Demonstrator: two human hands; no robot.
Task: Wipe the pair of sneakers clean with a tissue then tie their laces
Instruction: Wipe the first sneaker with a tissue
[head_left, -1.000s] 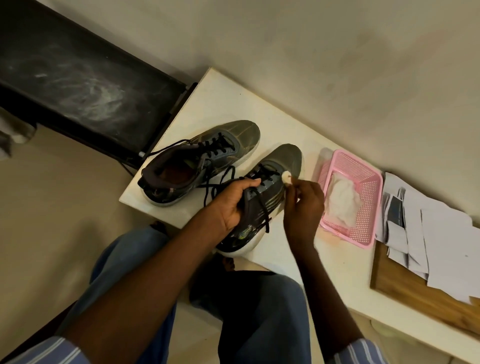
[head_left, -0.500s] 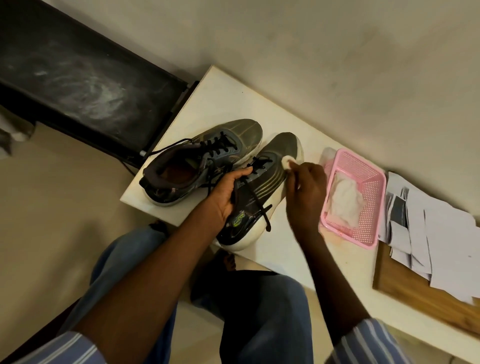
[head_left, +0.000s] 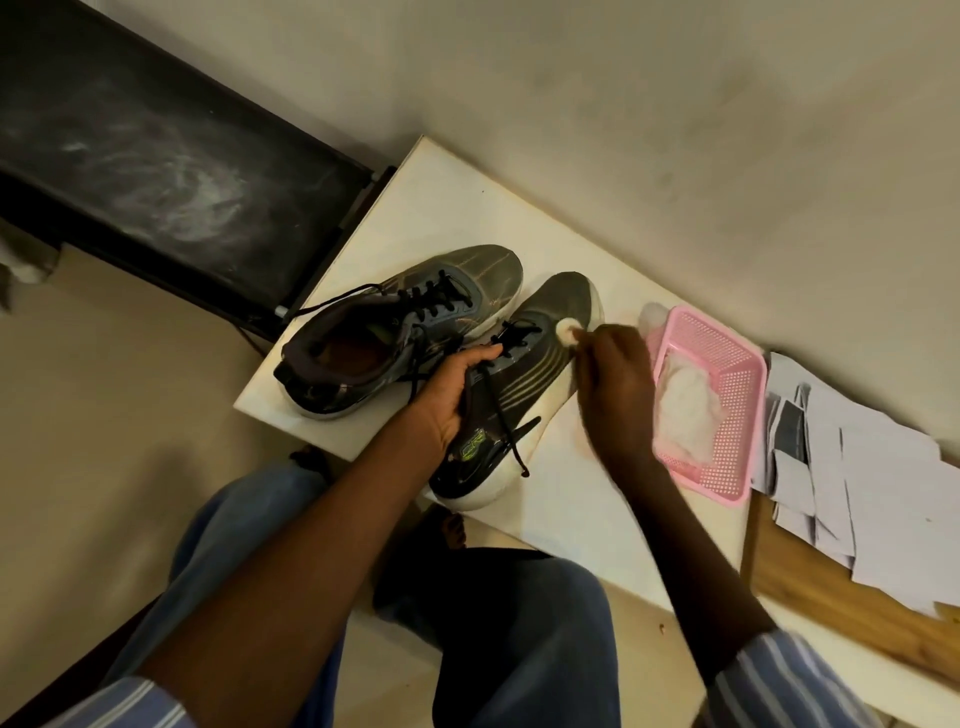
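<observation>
Two dark grey sneakers with black laces lie on a white table (head_left: 457, 197). The left sneaker (head_left: 395, 332) rests flat with its laces loose. My left hand (head_left: 457, 395) grips the right sneaker (head_left: 524, 374) around its collar and tilts it on its side, white sole turned to the right. My right hand (head_left: 613, 379) pinches a small wad of white tissue (head_left: 565, 330) and presses it against the toe area of that sneaker. One lace end dangles over the sole.
A pink plastic basket (head_left: 727, 374) with white tissue inside sits just right of my right hand. Loose white papers (head_left: 872, 467) lie on a wooden board (head_left: 810, 592) at the far right. A black bench (head_left: 156, 156) stands left of the table. My knees are below the table edge.
The right sneaker was rolled onto its side, showing its white sole. My right hand slid the tissue forward from the lace area toward the toe.
</observation>
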